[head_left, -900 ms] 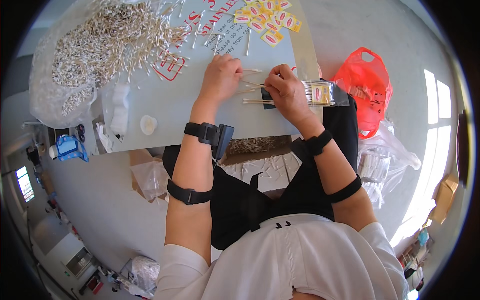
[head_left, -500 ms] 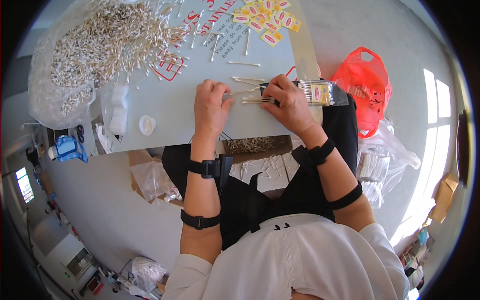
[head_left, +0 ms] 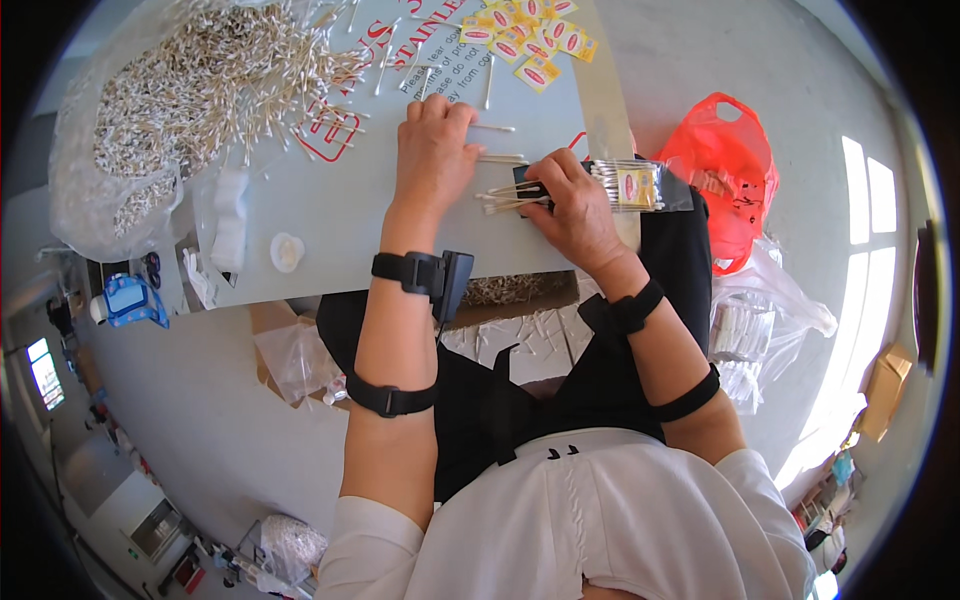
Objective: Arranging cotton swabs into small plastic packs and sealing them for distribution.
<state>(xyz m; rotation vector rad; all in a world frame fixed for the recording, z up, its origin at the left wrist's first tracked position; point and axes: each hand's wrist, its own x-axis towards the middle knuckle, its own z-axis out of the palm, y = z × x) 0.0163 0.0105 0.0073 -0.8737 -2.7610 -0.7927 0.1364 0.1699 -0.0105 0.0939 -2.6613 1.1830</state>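
Note:
My left hand (head_left: 432,150) lies on the grey table (head_left: 340,215), fingers curled over a few loose cotton swabs (head_left: 500,158). My right hand (head_left: 568,205) grips a small bundle of cotton swabs (head_left: 500,196) whose tips stick out to the left. Beside that hand, at the table's right edge, lies a clear packet of cotton swabs (head_left: 630,185) with a yellow label. A big heap of loose cotton swabs (head_left: 200,80) covers the far left of the table.
Several yellow labels (head_left: 530,35) lie at the far edge. A small white round lid (head_left: 287,252) and a white pad (head_left: 230,220) sit at the near left. A red plastic bag (head_left: 725,170) and clear bags (head_left: 760,320) stand on the floor to my right. A box of swabs (head_left: 520,335) is under the table.
My left hand moved back toward me and then forward again onto loose swabs by the right hand. The right hand stayed in place with its bundle.

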